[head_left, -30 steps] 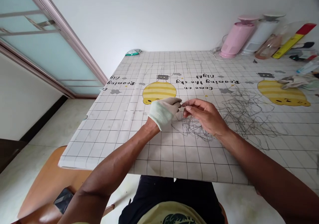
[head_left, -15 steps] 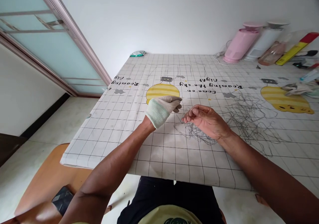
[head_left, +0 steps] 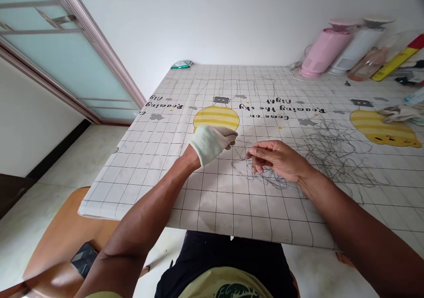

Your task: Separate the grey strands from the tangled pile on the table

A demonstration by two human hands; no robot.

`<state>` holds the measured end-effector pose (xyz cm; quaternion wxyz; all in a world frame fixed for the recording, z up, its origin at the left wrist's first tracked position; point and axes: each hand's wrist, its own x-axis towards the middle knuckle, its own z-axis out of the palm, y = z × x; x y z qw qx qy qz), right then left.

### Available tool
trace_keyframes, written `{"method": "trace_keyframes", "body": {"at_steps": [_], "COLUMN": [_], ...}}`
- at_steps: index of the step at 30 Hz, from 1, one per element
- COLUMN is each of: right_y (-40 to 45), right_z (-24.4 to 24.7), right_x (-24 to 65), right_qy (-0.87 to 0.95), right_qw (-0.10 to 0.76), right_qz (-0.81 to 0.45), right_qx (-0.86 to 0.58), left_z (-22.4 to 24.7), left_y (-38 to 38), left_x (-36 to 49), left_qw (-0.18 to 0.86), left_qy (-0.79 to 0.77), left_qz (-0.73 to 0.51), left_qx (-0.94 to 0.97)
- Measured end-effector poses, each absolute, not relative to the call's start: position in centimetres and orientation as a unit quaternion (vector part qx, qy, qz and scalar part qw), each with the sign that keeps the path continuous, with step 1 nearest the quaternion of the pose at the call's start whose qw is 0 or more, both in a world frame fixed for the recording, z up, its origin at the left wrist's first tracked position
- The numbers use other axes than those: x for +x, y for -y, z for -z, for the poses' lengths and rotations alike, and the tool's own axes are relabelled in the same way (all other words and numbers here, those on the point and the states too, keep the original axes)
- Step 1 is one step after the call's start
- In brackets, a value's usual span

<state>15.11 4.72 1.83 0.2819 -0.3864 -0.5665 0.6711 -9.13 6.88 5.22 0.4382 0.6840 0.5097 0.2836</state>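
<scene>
A pale knitted glove covers my left hand (head_left: 213, 143), whose fingers are pinched together over the yellow striped print; a faint thin strand shows at the fingertips. Bare and a short way to the right, my right hand (head_left: 274, 158) has its thumb and forefinger pressed together; whatever is between them is too small to make out. Under and beside my right hand lies a loose tangle of thin dark wire or thread (head_left: 271, 181). A bigger tangle (head_left: 334, 156) spreads over the cloth to the right.
The grid-patterned tablecloth (head_left: 132, 192) covers the table. At the back right stand a pink cylinder (head_left: 326, 50), a white one (head_left: 357, 48), a bottle (head_left: 367, 66) and a yellow-red box (head_left: 394, 63). A glove (head_left: 402, 112) lies far right, a green packet (head_left: 181, 64) back left.
My hands have moved a little farther apart, the left one leftward and the right one slightly rightward. The view has shifted slightly.
</scene>
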Motion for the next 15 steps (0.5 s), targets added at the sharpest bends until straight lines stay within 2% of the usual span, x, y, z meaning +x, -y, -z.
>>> {"method": "trace_keyframes", "body": {"at_steps": [2,6,10,13,15], "right_y": [-4.5,-4.0,-3.6,-3.5,-3.5], "right_z": [-2.6,-3.0,-1.3,0.2,0.7], "right_x": [15.3,15.2,14.2,13.7,13.6], "right_qy": [0.635,0.756,0.844,0.867,0.866], "right_qw": [0.293,0.317,0.318,0.303,0.297], "right_qz": [-0.592,-0.353,-0.138,-0.039,-0.027], "right_qx": [-0.401,-0.451,-0.409,-0.394,-0.401], "left_z": [-5.3,-5.2,-5.6,-5.8,-5.7], "left_y": [-6.9,-6.7,-6.2,-5.9,-5.9], "left_x": [-9.1,-8.6,-7.9,-7.5,-7.5], "left_qw": [0.429,0.42,0.415,0.413,0.411], "left_qy": [-0.519,-0.523,-0.538,-0.559,-0.561], "left_qz": [-0.276,-0.268,-0.242,-0.225,-0.216], "left_qx": [0.686,0.691,0.693,0.683,0.685]}}
